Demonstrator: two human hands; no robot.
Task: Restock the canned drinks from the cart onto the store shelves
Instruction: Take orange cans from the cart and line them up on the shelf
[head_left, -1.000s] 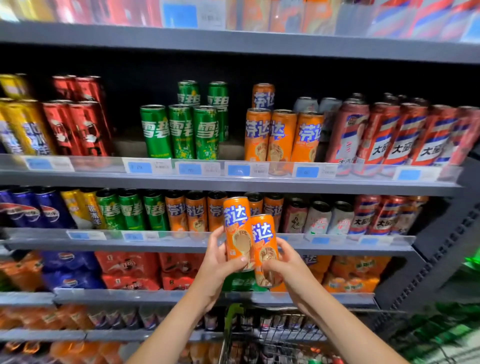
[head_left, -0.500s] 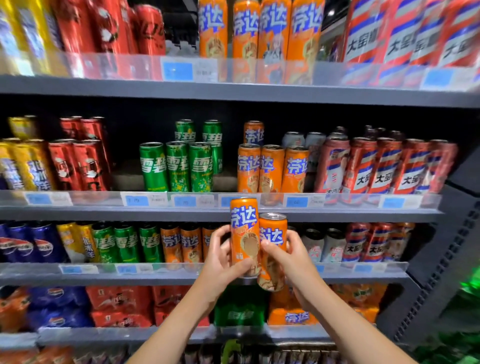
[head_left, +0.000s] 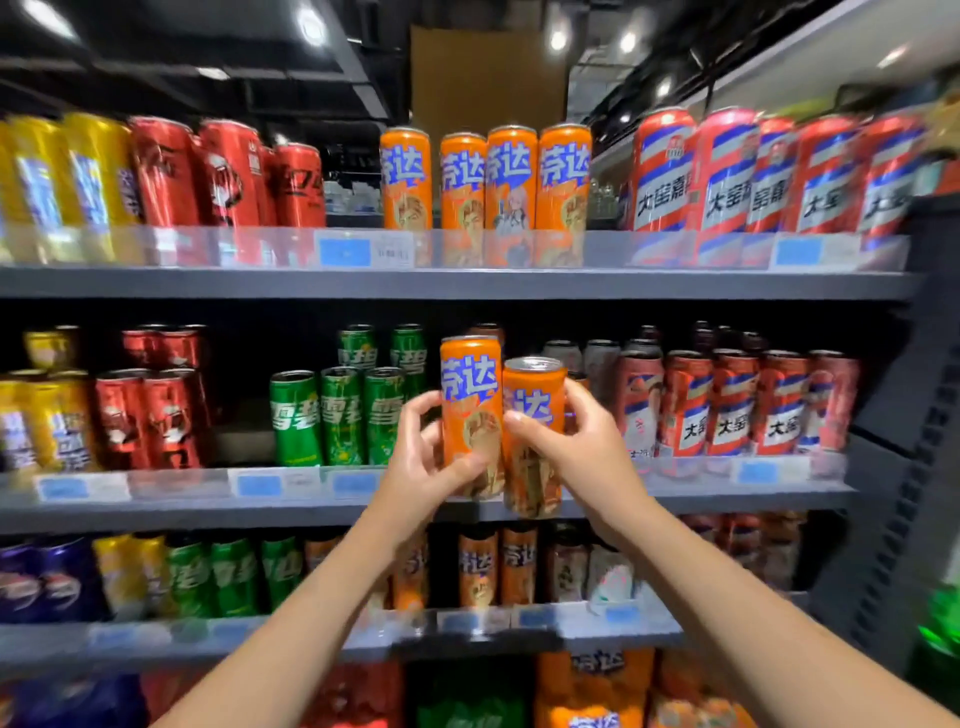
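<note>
Cans — 2 orange ones, upright and touching: your left hand (head_left: 431, 462) grips the taller-held can (head_left: 470, 410), your right hand (head_left: 582, 457) the other can (head_left: 532, 431) — probably ready for the shelf (head_left: 208, 283).

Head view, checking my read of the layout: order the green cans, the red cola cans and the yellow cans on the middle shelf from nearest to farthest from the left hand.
1. Green cans, just left of the left hand.
2. Red cola cans, further left.
3. Yellow cans, at the far left edge.
</note>
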